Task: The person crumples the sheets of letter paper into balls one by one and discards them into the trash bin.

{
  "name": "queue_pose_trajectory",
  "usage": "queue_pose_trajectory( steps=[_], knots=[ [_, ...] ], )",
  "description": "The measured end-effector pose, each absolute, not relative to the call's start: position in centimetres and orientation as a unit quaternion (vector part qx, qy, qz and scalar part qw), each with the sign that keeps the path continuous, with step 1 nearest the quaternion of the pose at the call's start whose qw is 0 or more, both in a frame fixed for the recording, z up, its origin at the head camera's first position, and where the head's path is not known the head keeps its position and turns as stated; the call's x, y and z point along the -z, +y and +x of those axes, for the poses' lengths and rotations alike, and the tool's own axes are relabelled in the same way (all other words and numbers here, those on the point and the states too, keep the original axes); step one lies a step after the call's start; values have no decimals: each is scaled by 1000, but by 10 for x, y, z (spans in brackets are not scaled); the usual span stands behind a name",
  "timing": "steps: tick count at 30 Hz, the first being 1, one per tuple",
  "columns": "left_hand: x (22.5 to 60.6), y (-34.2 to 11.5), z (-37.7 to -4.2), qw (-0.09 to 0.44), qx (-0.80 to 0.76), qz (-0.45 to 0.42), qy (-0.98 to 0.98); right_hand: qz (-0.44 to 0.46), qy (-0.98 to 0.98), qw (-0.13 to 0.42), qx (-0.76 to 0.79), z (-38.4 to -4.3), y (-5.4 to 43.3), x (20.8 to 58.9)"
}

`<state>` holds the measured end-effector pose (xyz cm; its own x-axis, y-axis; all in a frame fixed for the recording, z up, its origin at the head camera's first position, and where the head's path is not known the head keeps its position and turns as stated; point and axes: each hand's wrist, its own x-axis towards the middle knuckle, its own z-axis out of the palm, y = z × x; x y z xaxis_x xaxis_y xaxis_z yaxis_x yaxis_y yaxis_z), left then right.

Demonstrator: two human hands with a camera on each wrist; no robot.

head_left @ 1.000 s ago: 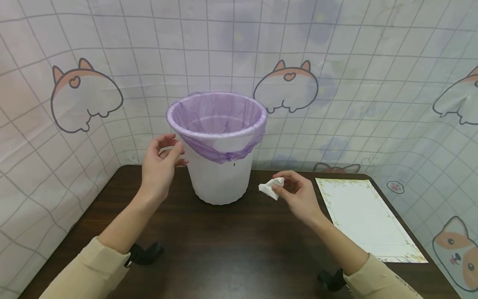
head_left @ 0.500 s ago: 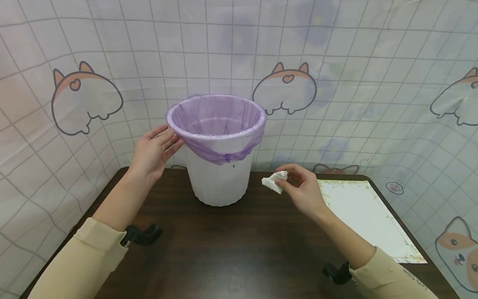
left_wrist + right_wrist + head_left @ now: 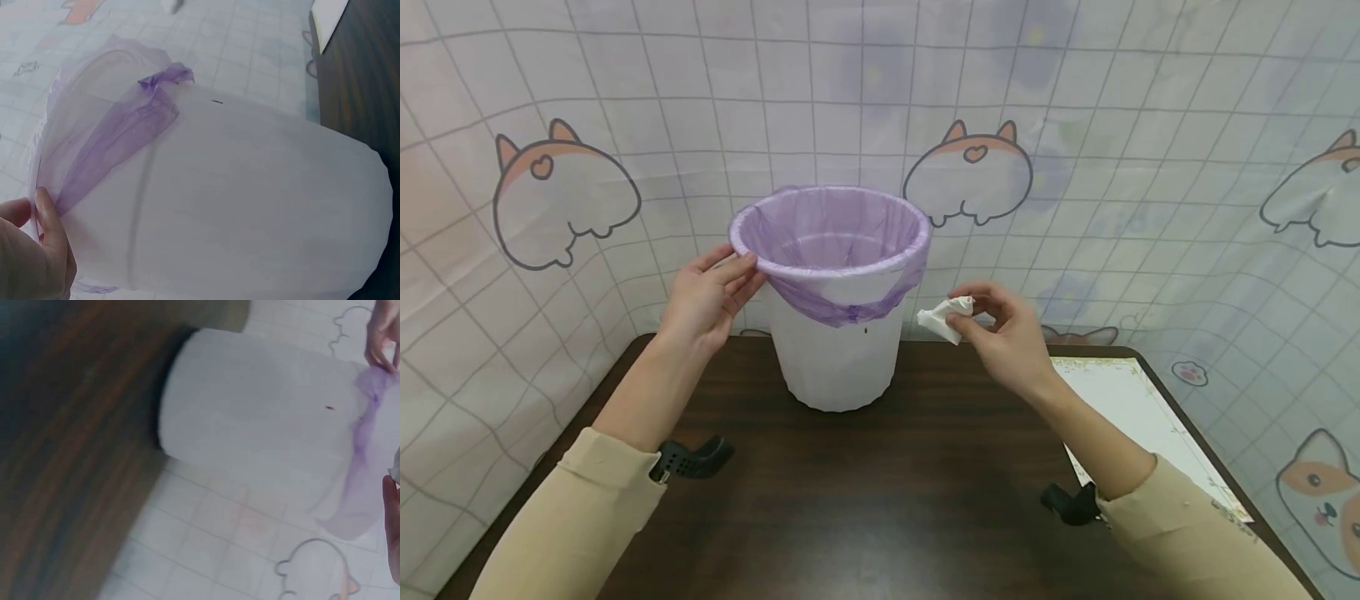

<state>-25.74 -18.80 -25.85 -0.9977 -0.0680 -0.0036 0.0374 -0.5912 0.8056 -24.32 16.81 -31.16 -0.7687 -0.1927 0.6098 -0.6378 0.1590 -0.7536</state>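
A white trash bin [image 3: 835,362] stands upright at the back of the dark table. A translucent purple bin liner [image 3: 823,308] lines it and folds over its rim. In the head view my left hand [image 3: 702,296] is at the rim's left side. The left wrist view shows that hand [image 3: 34,250] pinching the lined rim between thumb and fingers. To the right of the bin my right hand [image 3: 1009,337] holds a crumpled white tissue [image 3: 940,321] between thumb and fingers, above the table and apart from the bin. The right wrist view catches only an edge of this hand [image 3: 392,525].
A lined sheet of paper [image 3: 1138,417] with a leafy border lies on the right of the table [image 3: 850,500], partly behind my right forearm. A grid-patterned cloth [image 3: 700,75] with cartoon dogs hangs behind and at both sides. Each wrist carries a black strap device [image 3: 696,458].
My left hand has moved up to the bin's rim and now grips it. My right hand has risen with the tissue, most of it in the last half second.
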Motion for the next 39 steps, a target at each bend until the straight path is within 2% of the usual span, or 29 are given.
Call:
queue_pose_trajectory(
  steps=[8, 14, 26, 35, 39],
  knots=[
    [256, -189, -256, 25, 887, 26, -460, 324, -710, 228, -582, -258, 150, 271],
    [256, -190, -256, 19, 889, 26, -457, 324, -710, 252, -572, -270, 132, 247],
    [257, -189, -258, 26, 886, 29, -463, 305, -747, 265, -527, -306, 102, 224],
    [257, -188, -259, 31, 886, 23, -463, 270, -807, 237, -469, -332, 92, 227],
    [257, -188, -258, 32, 884, 23, -466, 256, -830, 196, -456, -336, 91, 226]
  ],
)
